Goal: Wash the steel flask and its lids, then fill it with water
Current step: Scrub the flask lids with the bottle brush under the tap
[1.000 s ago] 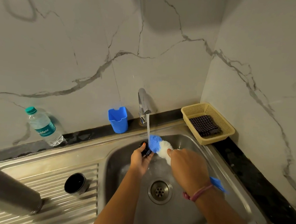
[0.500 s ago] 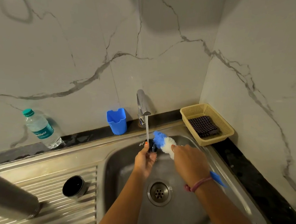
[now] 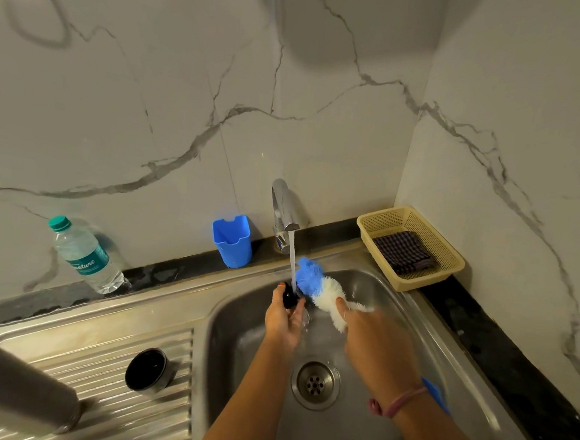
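Lifted a little nearer the tap (image 3: 284, 212) since a moment ago, the left hand (image 3: 283, 317) pinches a small black lid (image 3: 289, 297) under the running stream at centre frame, while the right hand (image 3: 374, 342) grips a blue-and-white bottle brush (image 3: 321, 287) beside it, apparently ready to scrub. At lower left, the steel flask (image 3: 12, 389) and a second lid (image 3: 147, 369) wait on the ribbed surface (image 3: 108, 348), probably draining clear of the basin (image 3: 396, 306).

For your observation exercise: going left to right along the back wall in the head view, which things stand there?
Bottle → blue cup → tap → basket holding a cloth.
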Demonstrator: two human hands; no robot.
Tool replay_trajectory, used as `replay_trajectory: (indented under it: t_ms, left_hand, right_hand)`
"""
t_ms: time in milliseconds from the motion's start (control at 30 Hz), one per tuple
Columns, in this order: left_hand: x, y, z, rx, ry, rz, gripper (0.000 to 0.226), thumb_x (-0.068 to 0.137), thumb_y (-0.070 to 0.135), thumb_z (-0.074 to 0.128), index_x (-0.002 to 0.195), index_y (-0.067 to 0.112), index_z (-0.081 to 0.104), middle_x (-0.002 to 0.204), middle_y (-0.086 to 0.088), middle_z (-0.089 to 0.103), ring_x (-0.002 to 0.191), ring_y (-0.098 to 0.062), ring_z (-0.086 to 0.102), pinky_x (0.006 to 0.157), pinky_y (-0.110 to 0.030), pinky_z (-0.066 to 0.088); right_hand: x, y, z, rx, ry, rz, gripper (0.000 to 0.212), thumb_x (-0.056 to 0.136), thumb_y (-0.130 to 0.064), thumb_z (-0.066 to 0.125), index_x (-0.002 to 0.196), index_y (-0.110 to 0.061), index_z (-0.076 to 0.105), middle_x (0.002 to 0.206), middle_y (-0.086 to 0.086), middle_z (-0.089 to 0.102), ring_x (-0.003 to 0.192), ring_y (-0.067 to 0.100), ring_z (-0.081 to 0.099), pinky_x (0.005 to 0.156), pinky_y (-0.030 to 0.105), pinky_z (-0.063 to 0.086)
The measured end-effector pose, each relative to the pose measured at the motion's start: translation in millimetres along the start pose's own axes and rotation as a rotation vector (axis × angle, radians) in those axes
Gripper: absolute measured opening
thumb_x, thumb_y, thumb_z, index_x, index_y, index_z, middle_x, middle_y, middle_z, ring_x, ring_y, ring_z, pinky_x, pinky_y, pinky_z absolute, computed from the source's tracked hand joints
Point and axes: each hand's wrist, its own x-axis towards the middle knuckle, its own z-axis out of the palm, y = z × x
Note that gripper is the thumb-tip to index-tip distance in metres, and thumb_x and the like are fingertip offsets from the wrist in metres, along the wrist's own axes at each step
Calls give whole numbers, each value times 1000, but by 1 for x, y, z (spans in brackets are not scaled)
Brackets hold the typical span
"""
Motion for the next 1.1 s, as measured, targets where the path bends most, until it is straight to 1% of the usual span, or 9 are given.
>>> replay_trajectory:
  t_ms: [100, 167, 333, 400, 567, 733, 900, 967, 1100]
  left_hand:
    - [5, 2, -2, -49, 42, -15, 40, 93, 25, 67, 126, 4, 58, 119, -19, 66, 109, -28, 67, 89, -36, 58]
    - [5, 2, -2, -25, 39, -36, 37, 91, 26, 70, 119, 3, 61, 114, -19, 67, 109, -28, 67, 89, -36, 58]
    - [-1, -4, -2, 3, -7, -80, 25, 89, 22, 72, 100, 2, 64, 108, -21, 65, 106, -30, 66, 99, -39, 53]
    - [1, -2, -2, 5, -2, -77, 24, 89, 20, 71, 99, 1, 61, 105, -21, 65, 99, -30, 67, 103, -41, 50]
    - [3, 5, -3, 17, 3, -90, 22, 90, 16, 70, 97, -1, 59, 102, -22, 65, 97, -31, 67, 102, -42, 50]
    - [3, 1, -7, 87, -5, -102, 23, 89, 15, 71, 100, -3, 60, 108, -23, 62, 104, -31, 65, 92, -42, 56]
    - [6, 7, -11, 129, 5, -90, 21, 90, 13, 70, 101, -2, 62, 104, -21, 67, 92, -28, 67, 80, -39, 60]
    - [5, 7, -13, 130, -17, -84, 19, 90, 12, 69, 102, -2, 63, 105, -20, 68, 96, -29, 67, 86, -40, 57]
    - [1, 4, -14, 109, -39, -98, 16, 93, 11, 64, 103, -1, 60, 108, -22, 64, 96, -31, 65, 92, -46, 54]
  right_hand:
    - [-21, -2, 12, 67, -22, 68, 58, 100, -15, 39, 151, -34, 18, 88, -9, 57, 58, 1, 41, 45, 14, 29]
    - [-22, 1, 17, 91, -50, 112, 59, 100, -16, 40, 151, -36, 17, 80, -11, 51, 56, 1, 40, 43, 16, 28]
    - [-7, 7, 22, 137, -37, 137, 56, 101, -16, 39, 151, -34, 20, 91, -6, 63, 62, 2, 47, 51, 15, 41]
    - [-8, 5, 23, 110, -22, 107, 57, 100, -16, 40, 150, -35, 20, 93, -5, 65, 63, 3, 46, 48, 13, 35]
    - [-23, 7, 26, 88, -53, 137, 62, 99, -11, 38, 151, -35, 16, 85, -9, 55, 64, 3, 44, 50, 17, 35]
    - [-7, 8, 26, 108, -48, 144, 57, 100, -13, 36, 151, -34, 22, 102, -6, 64, 70, 3, 47, 58, 15, 37]
    - [-20, 4, 27, 134, -36, 112, 58, 99, -21, 44, 149, -40, 20, 78, -10, 57, 53, 2, 41, 46, 14, 33]
    - [-25, 6, 29, 164, -48, 101, 59, 98, -21, 45, 149, -41, 21, 87, -10, 65, 64, 2, 52, 53, 13, 40]
    - [-19, 18, 31, 360, -105, 217, 47, 100, -26, 43, 145, -36, 35, 106, -9, 68, 69, -1, 52, 52, 9, 36]
